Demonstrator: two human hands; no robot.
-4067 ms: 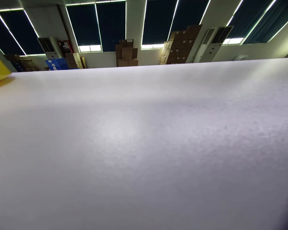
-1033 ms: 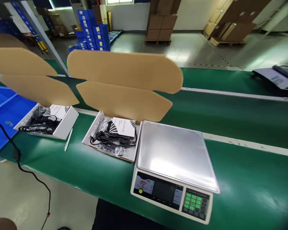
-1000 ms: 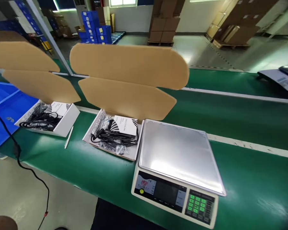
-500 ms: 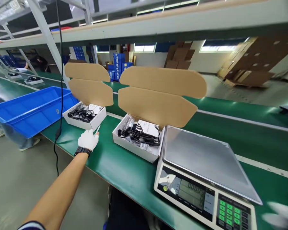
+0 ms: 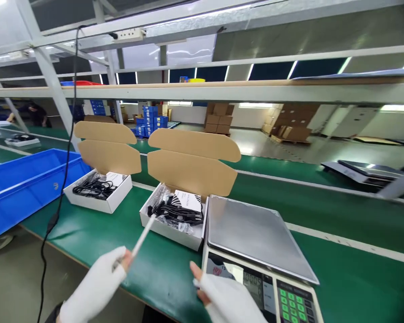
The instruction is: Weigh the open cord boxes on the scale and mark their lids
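My left hand (image 5: 103, 278), in a white glove with bare fingertips, pinches one end of a thin white strip (image 5: 143, 237). The strip slants up toward the near edge of an open white box (image 5: 175, 233). In that box lie a bundled black cable (image 5: 178, 213), a white printed booklet (image 5: 187, 200) and clear plastic wrap. My right hand (image 5: 222, 296), gloved likewise, is over the front left corner of a counting scale (image 5: 252, 229). Its fingertips are slightly apart, with nothing distinct between them. The scale's metal plate carries nothing.
Another open white box (image 5: 109, 202) with a cable and booklet stands left of the first. Beyond it are a blue bin (image 5: 30, 184) and a hanging black cord (image 5: 67, 152). A shelf (image 5: 188, 92) spans above the green bench (image 5: 138, 278).
My left hand has drawn back from beside the left box toward me, still with the white strip. My right hand has come in over the scale's front. The view has tilted up and shifted right.
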